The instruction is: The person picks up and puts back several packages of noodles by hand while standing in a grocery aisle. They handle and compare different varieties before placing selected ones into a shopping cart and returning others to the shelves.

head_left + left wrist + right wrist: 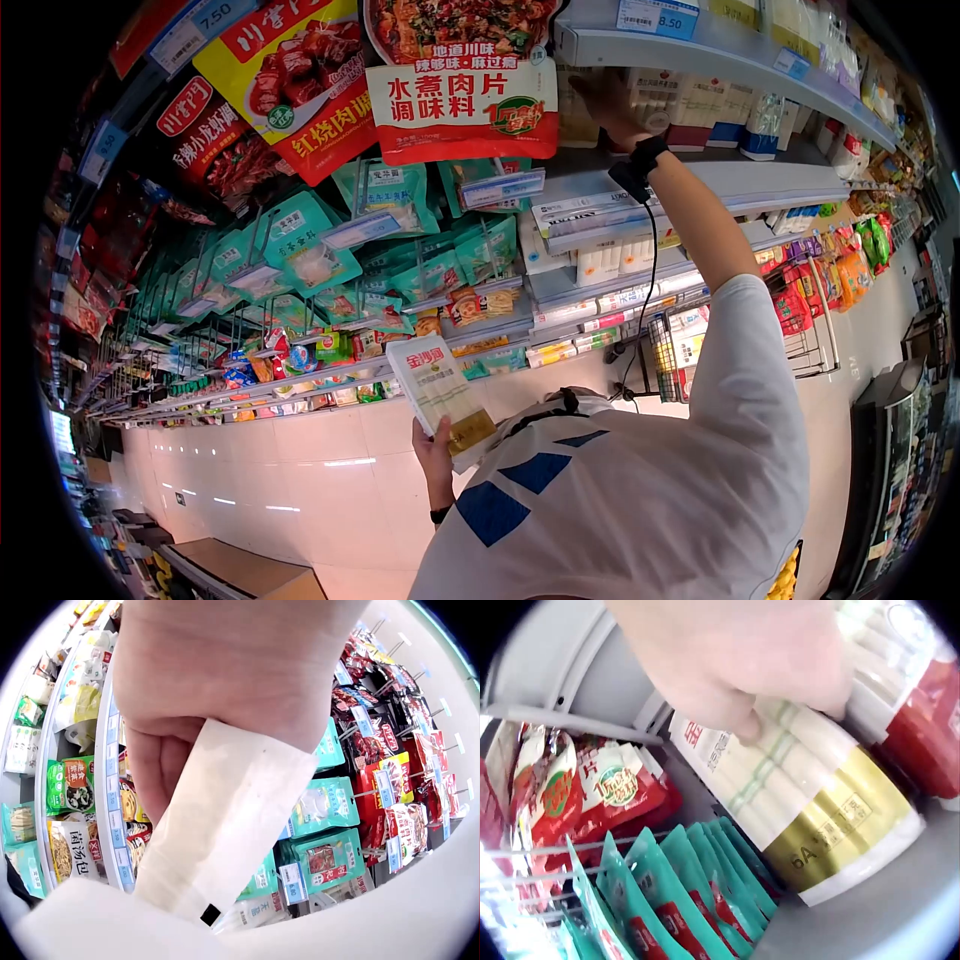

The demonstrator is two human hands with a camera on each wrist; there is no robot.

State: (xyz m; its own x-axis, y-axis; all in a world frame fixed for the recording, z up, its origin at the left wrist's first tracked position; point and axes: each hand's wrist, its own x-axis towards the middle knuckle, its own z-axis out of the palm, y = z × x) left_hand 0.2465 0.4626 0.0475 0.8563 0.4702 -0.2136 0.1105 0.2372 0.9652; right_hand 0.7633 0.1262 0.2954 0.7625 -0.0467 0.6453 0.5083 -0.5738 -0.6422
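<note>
My left hand (434,458) holds a white pack of dried noodles (430,382) with a gold band, low in front of my body. From the left wrist view, the fingers curl round the edge of this pale pack (225,810). My right arm is stretched up to a shelf, where the right hand (612,108) reaches in among upright packs. Close up in the right wrist view, its fingers grip the upper part of a second noodle pack (795,769) with a gold lower band, tilted on the grey shelf.
A noodle pack with a red band (934,720) stands beside the gripped one. Teal pouches (667,900) and red seasoning packets (607,787) hang to the left. Large seasoning bags (460,100) hang near my head. A wire cart (680,350) stands near the lower shelf.
</note>
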